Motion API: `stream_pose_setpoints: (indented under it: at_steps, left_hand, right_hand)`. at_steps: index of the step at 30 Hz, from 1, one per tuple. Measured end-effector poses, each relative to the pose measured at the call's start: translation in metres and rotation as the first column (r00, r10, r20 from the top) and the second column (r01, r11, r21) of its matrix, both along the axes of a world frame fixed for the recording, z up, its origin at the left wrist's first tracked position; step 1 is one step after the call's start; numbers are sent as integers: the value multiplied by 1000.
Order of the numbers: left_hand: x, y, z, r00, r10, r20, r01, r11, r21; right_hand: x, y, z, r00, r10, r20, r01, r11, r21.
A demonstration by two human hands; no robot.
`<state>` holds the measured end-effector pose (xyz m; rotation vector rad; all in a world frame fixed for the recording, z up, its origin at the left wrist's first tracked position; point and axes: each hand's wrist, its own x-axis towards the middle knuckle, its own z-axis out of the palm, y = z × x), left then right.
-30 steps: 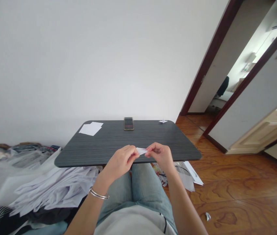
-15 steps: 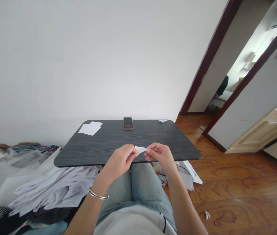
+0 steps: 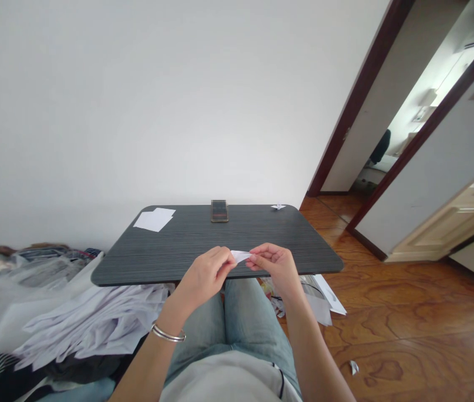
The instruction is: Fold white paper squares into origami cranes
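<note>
A small folded white paper piece (image 3: 242, 256) is pinched between both hands just above the near edge of the dark grey table (image 3: 186, 245). My left hand (image 3: 205, 276), with a silver bracelet on the wrist, grips its left end with closed fingers. My right hand (image 3: 276, 264) pinches the right end. Most of the paper is hidden by the fingers.
On the table lie white paper sheets (image 3: 153, 219) at the far left, a phone (image 3: 219, 211) at the far middle and a small folded paper figure (image 3: 278, 207) at the far right. Crumpled papers and clothes (image 3: 73, 324) pile up at left; papers (image 3: 320, 301) lie on the wooden floor.
Both hands have shifted very slightly on the folded paper; the grip stays the same.
</note>
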<state>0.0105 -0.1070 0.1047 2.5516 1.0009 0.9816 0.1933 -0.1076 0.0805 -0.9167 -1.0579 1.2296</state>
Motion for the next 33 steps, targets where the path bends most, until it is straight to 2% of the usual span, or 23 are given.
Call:
stream_pose_setpoints:
  at_steps: [10,19,27,31,33]
  left_hand:
    - [1,0,-1,1000,-1,8,1,1000,-26]
    - [2,3,-4,986,23,166,5,985,-170]
    - [2,5,-6,983,42,176,1,972,-237]
    - [3,5,-3,974,67,215,-5,960,-278]
    - [3,5,-2,970,86,228,-15,956,-294]
  right_hand:
    - [4,1,0,998,59,-4,-60,998,-32]
    - [3,1,0,997,71,-27,-71,997,-29]
    - [3,3,-2,995,97,-37,-98,994,-44]
    - [2,1,-2,995,72,-71,-74,997,-25]
    - [2,-1,-2,998,23,-60,-23,1000,-8]
